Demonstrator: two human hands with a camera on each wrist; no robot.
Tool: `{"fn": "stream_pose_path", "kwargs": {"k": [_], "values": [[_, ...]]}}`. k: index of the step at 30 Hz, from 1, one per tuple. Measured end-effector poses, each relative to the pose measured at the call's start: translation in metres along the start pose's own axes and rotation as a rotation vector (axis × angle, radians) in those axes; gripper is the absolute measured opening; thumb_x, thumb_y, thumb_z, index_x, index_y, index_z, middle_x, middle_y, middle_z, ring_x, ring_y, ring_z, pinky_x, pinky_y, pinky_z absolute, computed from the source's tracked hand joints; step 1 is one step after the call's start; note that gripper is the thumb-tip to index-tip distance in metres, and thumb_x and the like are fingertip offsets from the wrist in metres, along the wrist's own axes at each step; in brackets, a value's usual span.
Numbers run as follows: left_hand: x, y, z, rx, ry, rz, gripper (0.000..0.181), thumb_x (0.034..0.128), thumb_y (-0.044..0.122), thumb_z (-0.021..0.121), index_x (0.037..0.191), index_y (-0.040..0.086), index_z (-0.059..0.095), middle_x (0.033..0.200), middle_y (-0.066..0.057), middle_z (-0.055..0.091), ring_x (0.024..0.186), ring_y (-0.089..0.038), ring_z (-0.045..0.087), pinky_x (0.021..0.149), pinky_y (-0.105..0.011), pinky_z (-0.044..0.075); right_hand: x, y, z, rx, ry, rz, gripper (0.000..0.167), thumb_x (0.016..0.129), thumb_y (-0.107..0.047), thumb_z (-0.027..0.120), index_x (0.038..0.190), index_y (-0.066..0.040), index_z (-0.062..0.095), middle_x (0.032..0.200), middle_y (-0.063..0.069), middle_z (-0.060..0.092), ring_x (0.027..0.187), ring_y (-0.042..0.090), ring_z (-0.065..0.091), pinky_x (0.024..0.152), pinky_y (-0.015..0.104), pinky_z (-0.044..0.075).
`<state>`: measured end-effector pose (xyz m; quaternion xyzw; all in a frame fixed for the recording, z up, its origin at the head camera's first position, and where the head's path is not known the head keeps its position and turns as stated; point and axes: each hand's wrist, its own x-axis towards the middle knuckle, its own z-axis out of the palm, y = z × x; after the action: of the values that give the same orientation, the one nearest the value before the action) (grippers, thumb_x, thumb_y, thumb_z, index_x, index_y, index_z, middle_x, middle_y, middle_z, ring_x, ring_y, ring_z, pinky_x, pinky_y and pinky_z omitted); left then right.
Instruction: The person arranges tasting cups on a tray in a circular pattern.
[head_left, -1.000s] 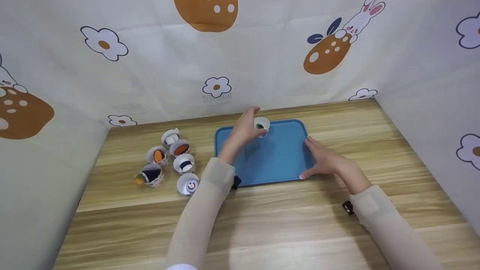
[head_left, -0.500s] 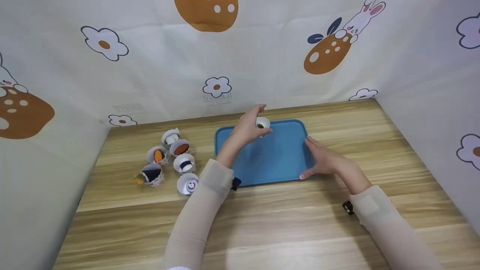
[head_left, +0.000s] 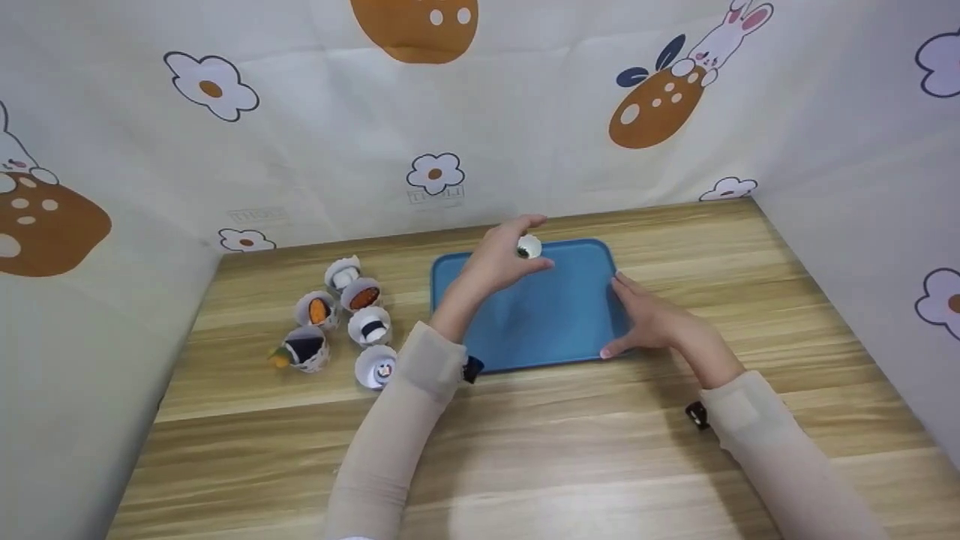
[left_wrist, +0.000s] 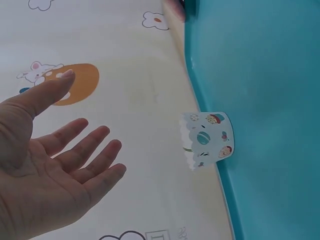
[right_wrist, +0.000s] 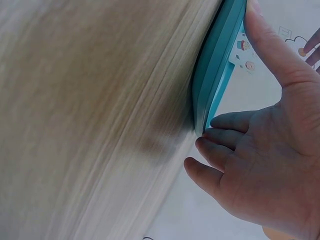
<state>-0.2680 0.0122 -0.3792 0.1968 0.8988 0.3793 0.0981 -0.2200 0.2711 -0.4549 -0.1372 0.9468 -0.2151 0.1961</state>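
A patterned paper baking cup [left_wrist: 210, 139] with a scalloped rim stands on the blue tray [head_left: 551, 322], near its far edge. Something small and dark green shows inside the cup [head_left: 531, 246] in the head view. My left hand [head_left: 495, 259] hovers beside and above it, fingers spread and relaxed; the left wrist view shows a gap between hand [left_wrist: 60, 165] and cup. At the tray's right end, my right hand [head_left: 651, 322] touches the rim with extended fingers, the thumb at the near right corner. In the right wrist view nothing is curled round the tray [right_wrist: 215, 75].
Left of the tray, several similar cups stand on the wooden table [head_left: 570, 450], holding toy sushi pieces, among them an orange-topped one [head_left: 319, 310] and a black-banded white one [head_left: 372, 330]. One cup [head_left: 304, 349] leans over with its piece sticking out. A printed curtain [head_left: 525, 112] hangs behind.
My left hand has opened away from the cup, its fingers and thumb spreading and shifting slightly right and up. The cup stays on the tray. My right hand has not moved.
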Motion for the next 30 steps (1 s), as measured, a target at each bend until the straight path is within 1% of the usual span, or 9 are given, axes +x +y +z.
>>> {"fn": "stream_pose_path", "kwargs": {"k": [3,10,14,21,30], "values": [[-0.002,0.002,-0.001,0.01,-0.002,0.011,0.065,0.0913,0.027,0.073,0.15,0.02,0.044,0.155,-0.002,0.046,0.145,-0.022,0.041,0.117,-0.043,0.037,0.0,0.0,0.0,-0.003,0.001,0.003,0.128,0.071,-0.05,0.087,0.155,0.011,0.01,0.163,0.032,0.004,0.15,0.049,0.011,0.122,0.059,0.017],[-0.008,0.008,-0.006,0.017,-0.019,0.028,0.064,0.0913,0.028,0.073,0.149,0.022,0.046,0.152,-0.004,0.049,0.139,-0.025,0.046,0.11,-0.044,0.045,0.0,-0.001,-0.001,-0.004,-0.009,0.01,0.129,0.072,-0.051,0.086,0.155,0.01,0.008,0.164,0.03,0.002,0.151,0.049,0.009,0.121,0.06,0.018],[-0.013,0.011,-0.008,0.022,-0.021,0.042,0.064,0.0916,0.029,0.072,0.149,0.021,0.046,0.152,-0.002,0.049,0.138,-0.022,0.047,0.11,-0.043,0.045,0.0,0.0,-0.001,-0.013,-0.007,0.008,0.129,0.072,-0.051,0.086,0.155,0.01,0.008,0.164,0.031,0.002,0.151,0.049,0.009,0.122,0.06,0.018],[-0.021,0.015,-0.011,0.029,-0.027,0.092,0.062,0.0924,0.028,0.072,0.149,0.021,0.046,0.15,0.002,0.052,0.135,-0.018,0.052,0.109,-0.038,0.047,0.001,0.0,-0.001,-0.019,-0.011,0.017,0.13,0.071,-0.052,0.086,0.155,0.009,0.008,0.164,0.031,0.002,0.151,0.049,0.01,0.122,0.06,0.017],[-0.029,0.018,-0.015,0.028,-0.038,0.112,0.058,0.0922,0.028,0.072,0.146,0.021,0.05,0.147,0.001,0.056,0.132,-0.019,0.055,0.108,-0.037,0.048,0.001,-0.001,-0.001,-0.017,-0.014,0.016,0.13,0.072,-0.053,0.085,0.155,0.009,0.007,0.164,0.031,0.002,0.151,0.049,0.009,0.122,0.059,0.017]]}}
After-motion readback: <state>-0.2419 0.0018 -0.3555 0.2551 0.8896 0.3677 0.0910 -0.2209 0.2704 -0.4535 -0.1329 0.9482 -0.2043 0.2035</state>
